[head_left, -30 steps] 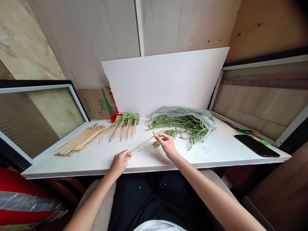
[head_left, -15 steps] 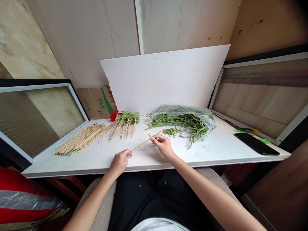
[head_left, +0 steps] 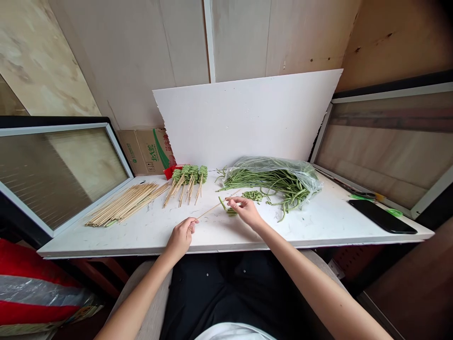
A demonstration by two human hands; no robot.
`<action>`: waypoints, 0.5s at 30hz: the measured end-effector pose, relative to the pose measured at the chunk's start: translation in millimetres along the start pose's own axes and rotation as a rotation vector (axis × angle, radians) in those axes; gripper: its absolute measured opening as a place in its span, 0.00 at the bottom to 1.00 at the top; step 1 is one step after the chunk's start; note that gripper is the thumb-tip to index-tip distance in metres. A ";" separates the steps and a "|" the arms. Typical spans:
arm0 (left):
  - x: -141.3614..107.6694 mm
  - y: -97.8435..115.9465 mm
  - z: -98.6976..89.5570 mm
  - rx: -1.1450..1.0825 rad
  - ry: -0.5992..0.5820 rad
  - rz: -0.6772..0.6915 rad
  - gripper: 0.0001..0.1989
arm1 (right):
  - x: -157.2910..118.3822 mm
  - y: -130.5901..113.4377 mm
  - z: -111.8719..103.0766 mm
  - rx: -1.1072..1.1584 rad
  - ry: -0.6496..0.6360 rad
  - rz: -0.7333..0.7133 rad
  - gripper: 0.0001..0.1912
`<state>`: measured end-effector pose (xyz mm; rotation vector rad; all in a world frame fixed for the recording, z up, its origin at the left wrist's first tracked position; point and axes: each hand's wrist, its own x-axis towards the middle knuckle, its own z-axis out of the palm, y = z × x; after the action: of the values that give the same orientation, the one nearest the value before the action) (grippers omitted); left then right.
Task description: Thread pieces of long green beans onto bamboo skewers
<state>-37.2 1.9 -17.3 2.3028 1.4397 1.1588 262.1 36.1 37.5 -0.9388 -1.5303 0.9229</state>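
White table [head_left: 88, 242] — bare skewers [head_left: 127, 204], threaded skewers [head_left: 190, 174], bagged beans [head_left: 265, 180], phone [head_left: 382, 216].

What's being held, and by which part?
A skewer: the left hand holds its near end. The right hand is at its farther part; its grip is unclear.

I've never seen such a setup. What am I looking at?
There is no machine here: you see a person's bare left hand and right hand, filmed by a camera worn on the head, looking forward and down. The left hand holds one end of a thin tan wooden skewer. The right hand is farther along it, beside a short green bean piece; whether the skewer pierces it is too small to tell. On the white table, left to right, lie a pile of tan wooden skewers, skewers loaded with short green pieces, a clear plastic bag of long green beans and a black phone.
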 end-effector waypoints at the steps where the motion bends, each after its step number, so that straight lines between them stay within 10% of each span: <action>1: 0.2 -0.5 0.3 0.000 0.008 -0.010 0.17 | 3.8 -1.4 -11.4 -0.032 -0.008 -0.024 0.31; 8: 0.6 -2.2 2.1 0.018 0.042 -0.006 0.16 | 23.4 11.5 -81.0 -0.354 0.109 -0.047 0.34; 15: 0.7 -0.8 1.0 0.037 0.033 -0.012 0.15 | 19.9 36.6 -81.9 -0.711 -0.053 -0.024 0.12</action>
<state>-36.8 3.1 -18.0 2.3066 1.4972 1.1818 343.9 75.0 22.4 -1.3896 -1.9540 0.3709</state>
